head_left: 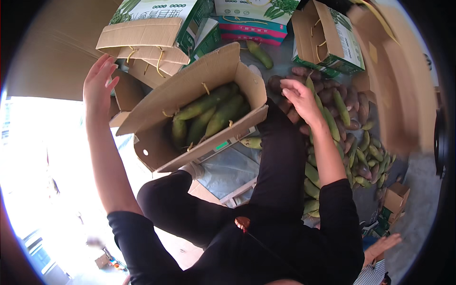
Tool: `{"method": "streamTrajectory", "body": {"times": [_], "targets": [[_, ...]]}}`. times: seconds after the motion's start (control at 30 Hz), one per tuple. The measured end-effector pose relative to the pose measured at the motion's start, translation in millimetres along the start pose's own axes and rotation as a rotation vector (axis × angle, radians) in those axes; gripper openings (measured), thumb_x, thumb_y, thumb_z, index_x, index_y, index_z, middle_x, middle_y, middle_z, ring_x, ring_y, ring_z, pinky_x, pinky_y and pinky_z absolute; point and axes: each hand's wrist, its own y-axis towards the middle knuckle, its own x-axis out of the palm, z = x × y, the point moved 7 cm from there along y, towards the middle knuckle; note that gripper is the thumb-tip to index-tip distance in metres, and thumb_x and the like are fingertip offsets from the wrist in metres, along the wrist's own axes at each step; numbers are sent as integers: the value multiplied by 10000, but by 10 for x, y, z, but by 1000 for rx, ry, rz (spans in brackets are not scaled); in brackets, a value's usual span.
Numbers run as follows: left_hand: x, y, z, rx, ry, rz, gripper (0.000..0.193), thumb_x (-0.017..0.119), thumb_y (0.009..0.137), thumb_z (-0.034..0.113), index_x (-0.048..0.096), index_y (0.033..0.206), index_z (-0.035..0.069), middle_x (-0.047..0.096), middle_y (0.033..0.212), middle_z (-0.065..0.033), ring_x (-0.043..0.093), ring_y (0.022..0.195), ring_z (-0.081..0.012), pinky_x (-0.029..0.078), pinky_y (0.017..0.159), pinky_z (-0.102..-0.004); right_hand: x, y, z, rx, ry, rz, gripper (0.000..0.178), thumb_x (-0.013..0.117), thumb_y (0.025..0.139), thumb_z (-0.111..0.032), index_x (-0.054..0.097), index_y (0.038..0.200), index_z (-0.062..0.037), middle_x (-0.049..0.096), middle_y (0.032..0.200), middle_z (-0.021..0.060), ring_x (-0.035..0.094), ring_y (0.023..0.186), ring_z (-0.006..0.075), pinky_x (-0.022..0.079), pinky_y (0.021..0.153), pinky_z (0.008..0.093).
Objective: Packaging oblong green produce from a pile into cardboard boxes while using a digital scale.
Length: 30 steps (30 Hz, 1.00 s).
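Two hands are out before us. Our left hand (98, 80) is raised with fingers spread, holding nothing, just beside the flap of the open box (156, 142). Green fruit (209, 114) lies packed inside that box, which rests on a scale (223, 145). Our right hand (297, 95) reaches over the pile (354, 137) of green and brown fruit, fingers curled downward; we cannot tell whether they pinch anything.

1. 2 printed green-and-white cartons (156, 19) stood at the far left, cardboard flaps hanging open.
2. A flat pink and teal box (251, 27) lay far, in the middle.
3. An open green carton (327, 40) stood at the far right.
4. A small carton (394, 199) sat near right.
5. A pale plastic sheet (228, 168) covered the floor.
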Motion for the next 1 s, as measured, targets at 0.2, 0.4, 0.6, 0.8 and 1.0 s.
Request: {"method": "streamTrajectory", "body": {"times": [0.2, 0.4, 0.6, 0.8, 1.0], "targets": [[-254, -1055, 57, 44, 79, 35, 408, 570, 919, 251, 516, 1301, 116, 522, 1298, -75, 445, 1239, -193, 378, 986, -380, 140, -157, -320, -57, -31, -115, 307, 560, 928, -186, 566, 1208, -59, 631, 1098, 34, 581, 914, 93, 449, 753, 236], [-548, -1432, -473, -76, 273, 148, 653, 634, 839, 363, 393, 1391, 113, 415, 1405, -128, 378, 1304, -271, 308, 1025, -445, 125, -275, -276, -22, -59, -125, 321, 571, 925, -235, 576, 1202, -71, 632, 1092, 35, 584, 918, 104, 455, 764, 257], [-671, -1455, -1121, -135, 705, 58, 859, 714, 756, 458, 369, 1355, -52, 436, 1340, -267, 428, 1259, -351, 367, 1010, -411, 147, -185, -585, -66, -115, -76, 302, 616, 897, -238, 616, 1131, -48, 629, 940, 18, 569, 858, 101, 456, 736, 244], [-627, -1326, -1549, -248, 1140, -155, 528, 706, 739, 468, 689, 794, -57, 653, 833, -256, 650, 847, -353, 495, 790, -436, 463, 256, -553, -10, -606, -155, 595, 684, 737, -522, 632, 1094, -49, 661, 1016, 148, 625, 969, 264, 479, 836, 366], [-638, -1367, -1694, -540, 834, -120, 400, 702, 713, 318, 683, 839, -61, 664, 846, -240, 664, 831, -330, 510, 772, -401, 549, 512, -403, 162, -594, -104, 513, 693, 725, -394, 632, 1071, -20, 661, 1005, 174, 637, 916, 323, 490, 798, 399]]}}
